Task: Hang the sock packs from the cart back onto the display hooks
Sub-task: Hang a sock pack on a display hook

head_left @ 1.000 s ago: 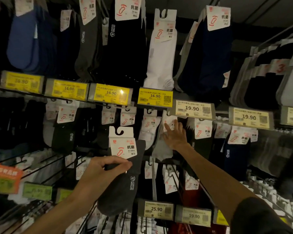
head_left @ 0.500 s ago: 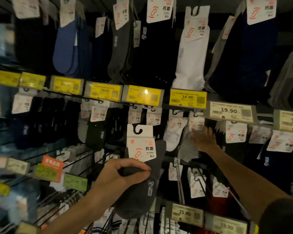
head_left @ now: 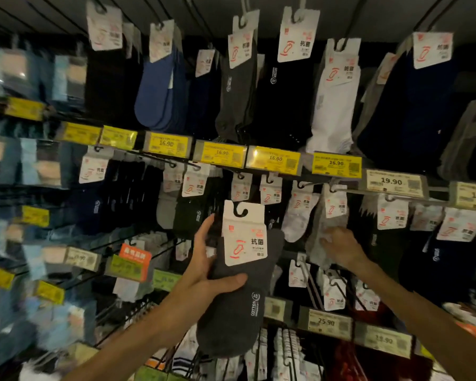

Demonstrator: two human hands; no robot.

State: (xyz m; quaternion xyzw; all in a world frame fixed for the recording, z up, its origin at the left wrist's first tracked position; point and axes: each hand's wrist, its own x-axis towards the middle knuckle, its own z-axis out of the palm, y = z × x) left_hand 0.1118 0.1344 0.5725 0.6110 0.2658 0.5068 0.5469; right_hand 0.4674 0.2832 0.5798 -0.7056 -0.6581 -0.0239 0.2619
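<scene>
My left hand (head_left: 208, 273) grips a dark grey sock pack (head_left: 239, 306) with a white header card, held upright in front of the middle row of the display. Its card's hook slot sits just below the hanging packs of that row. My right hand (head_left: 341, 247) reaches further right and rests against a light grey sock pack (head_left: 323, 232) hanging on a hook under the 16.90 and 19.90 tags; its fingertips are partly hidden in the socks. The cart is out of view.
Rows of wire hooks carry sock packs above, beside and below my hands. Yellow price tags (head_left: 275, 159) line the rail above the middle row, white ones (head_left: 393, 182) to the right. An orange label (head_left: 135, 255) sticks out at left. More tags (head_left: 327, 323) sit on the lower rail.
My left hand has raised the dark grey pack up toward the middle row of hooks. The view has tilted up and shifted left. My right hand stays on the light grey hanging pack.
</scene>
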